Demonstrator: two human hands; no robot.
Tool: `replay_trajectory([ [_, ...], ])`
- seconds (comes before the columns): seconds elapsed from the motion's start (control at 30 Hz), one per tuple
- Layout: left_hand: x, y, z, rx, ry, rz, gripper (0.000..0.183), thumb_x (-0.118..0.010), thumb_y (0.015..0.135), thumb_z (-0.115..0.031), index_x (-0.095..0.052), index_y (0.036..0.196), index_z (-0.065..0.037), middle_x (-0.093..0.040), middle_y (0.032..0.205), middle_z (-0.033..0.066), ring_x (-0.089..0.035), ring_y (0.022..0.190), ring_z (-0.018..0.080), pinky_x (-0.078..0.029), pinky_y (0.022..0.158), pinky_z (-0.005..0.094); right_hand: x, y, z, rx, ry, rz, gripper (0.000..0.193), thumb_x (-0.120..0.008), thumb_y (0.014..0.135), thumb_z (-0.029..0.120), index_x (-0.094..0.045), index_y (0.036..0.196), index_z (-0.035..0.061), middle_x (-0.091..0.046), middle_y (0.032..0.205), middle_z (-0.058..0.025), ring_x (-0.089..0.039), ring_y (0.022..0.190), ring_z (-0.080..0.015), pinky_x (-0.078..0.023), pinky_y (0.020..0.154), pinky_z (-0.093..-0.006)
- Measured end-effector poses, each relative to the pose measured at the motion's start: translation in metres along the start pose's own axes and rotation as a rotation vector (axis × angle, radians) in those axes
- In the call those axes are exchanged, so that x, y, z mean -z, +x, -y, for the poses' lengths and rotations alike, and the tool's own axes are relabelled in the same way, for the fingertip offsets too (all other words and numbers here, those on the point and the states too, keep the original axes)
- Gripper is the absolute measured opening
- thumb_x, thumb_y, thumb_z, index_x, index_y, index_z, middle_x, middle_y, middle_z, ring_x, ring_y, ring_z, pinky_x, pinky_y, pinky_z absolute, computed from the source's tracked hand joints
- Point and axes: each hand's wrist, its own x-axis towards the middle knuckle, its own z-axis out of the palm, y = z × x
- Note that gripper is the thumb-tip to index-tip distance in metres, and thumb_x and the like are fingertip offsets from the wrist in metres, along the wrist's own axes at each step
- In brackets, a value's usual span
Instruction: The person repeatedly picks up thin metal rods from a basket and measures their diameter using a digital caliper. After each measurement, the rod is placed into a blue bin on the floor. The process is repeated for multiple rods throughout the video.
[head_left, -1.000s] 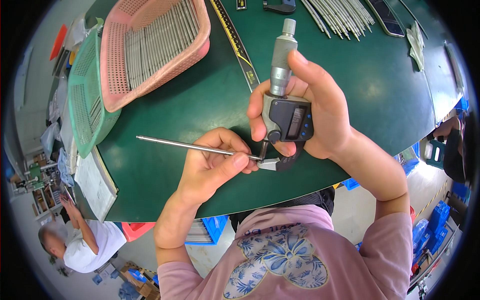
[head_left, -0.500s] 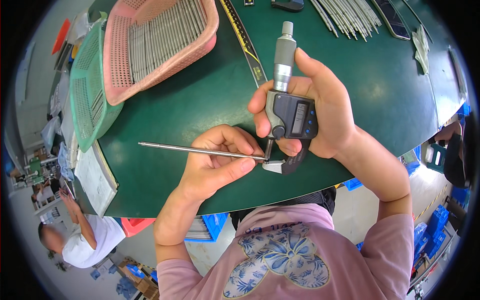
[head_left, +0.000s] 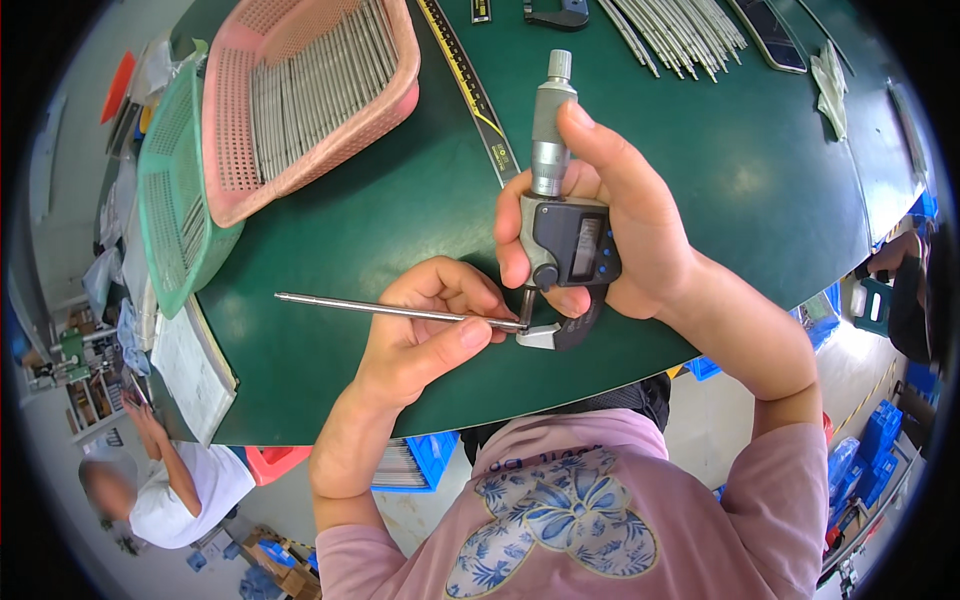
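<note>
Two hands above the green desk (head_left: 760,190): left hand (head_left: 425,335) pinches a thin metal rod (head_left: 385,311), its right end in the digital micrometer (head_left: 562,235) gripped by the right hand (head_left: 625,235). Beyond, pink basket (head_left: 400,60) of rods.

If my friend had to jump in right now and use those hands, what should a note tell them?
Left hand: pinches a thin metal rod, lying level, its right end between the faces of the micrometer.
Right hand: grips the digital micrometer upright above the green table, thumb on its ribbed barrel.
Nearby: pink basket full of rods, green basket beside it, more loose rods at the far edge.
Done: rod set in the gauge.
Left: cannot tell whether the faces have closed on the rod.
</note>
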Motion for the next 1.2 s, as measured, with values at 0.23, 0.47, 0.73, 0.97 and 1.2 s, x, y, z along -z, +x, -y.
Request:
replay_trajectory([
  [0.23,-0.002,0.0,0.005,-0.103,-0.097,0.015,0.018,-0.052,0.084,-0.011,-0.051,0.096,0.003,-0.057,0.092,0.0117,-0.056,0.087,0.0164,-0.043,0.078,0.0279,-0.009,0.002,0.001,-0.053,0.086,-0.02,0.076,-0.017,0.082,0.065,-0.054,0.081,-0.0014,-0.056,0.064,-0.016,-0.044,0.037,-0.0186,-0.036,0.032,-0.0247],
  [0.47,0.012,-0.006,0.004,-0.094,0.084,-0.055,0.019,-0.043,0.08,-0.011,-0.05,0.093,0.0,-0.046,0.055,0.0033,-0.05,0.049,0.0143,-0.042,0.048,0.0269,-0.009,-0.005,-0.007,0.198,0.116,-0.061,0.069,-0.035,0.081,0.058,-0.051,0.101,-0.0055,-0.054,0.063,-0.013,-0.041,0.035,-0.0196,-0.035,0.033,-0.03],
  [0.73,0.001,-0.008,0.011,-0.22,0.63,0.035,0.017,-0.047,0.073,-0.016,-0.057,0.075,-0.003,-0.056,0.069,0.0064,-0.053,0.066,0.0173,-0.041,0.059,0.0306,-0.002,-0.021,0.012,0.285,-0.043,0.204,0.064,-0.052,0.076,0.041,-0.04,0.119,-0.0042,-0.052,0.065,-0.0073,-0.041,0.039,-0.0184,-0.035,0.035,-0.0304],
  [0.97,0.012,-0.006,0.002,-0.217,0.636,0.03,0.015,-0.051,0.072,-0.015,-0.057,0.074,-0.002,-0.057,0.07,0.0074,-0.054,0.066,0.0173,-0.042,0.059,0.0307,-0.004,-0.018,0.015,0.261,-0.008,0.129,0.048,-0.055,0.076,0.038,-0.048,0.101,-0.0019,-0.053,0.067,-0.0109,-0.042,0.039,-0.02,-0.036,0.035,-0.0305],
  [1.2,0.01,-0.017,-0.012,-0.26,0.559,-0.046,0.018,-0.058,0.07,-0.011,-0.055,0.085,-0.001,-0.056,0.067,0.0058,-0.053,0.06,0.0137,-0.04,0.052,0.0294,0.013,-0.012,0.011,0.172,0.046,0.284,0.045,-0.054,0.076,0.033,-0.045,0.105,-0.0001,-0.054,0.072,-0.0128,-0.045,0.043,-0.0213,-0.037,0.039,-0.0324],
])
